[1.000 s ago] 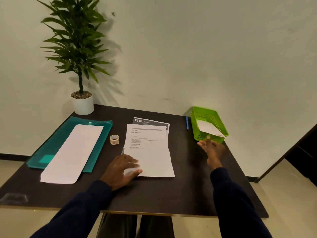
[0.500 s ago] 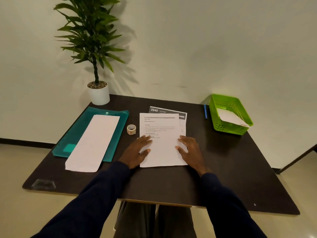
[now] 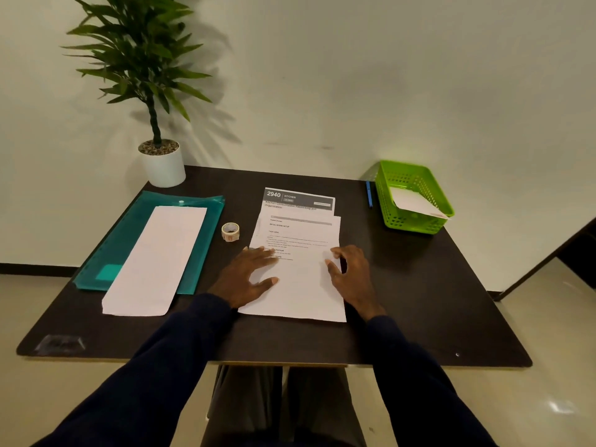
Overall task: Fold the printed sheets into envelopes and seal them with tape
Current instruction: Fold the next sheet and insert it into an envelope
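The sheet (image 3: pixel 300 285) lies on the table (image 3: pixel 419 301). The left hand (image 3: pixel 248 279) presses it, fingers flat. The right hand (image 3: pixel 351 275) curls at its edge; grip unclear. Folding looks ready to start: next, lift that edge over.

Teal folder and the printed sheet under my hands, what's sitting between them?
In the head view, a tape roll stands on the table between the folder and the sheet.
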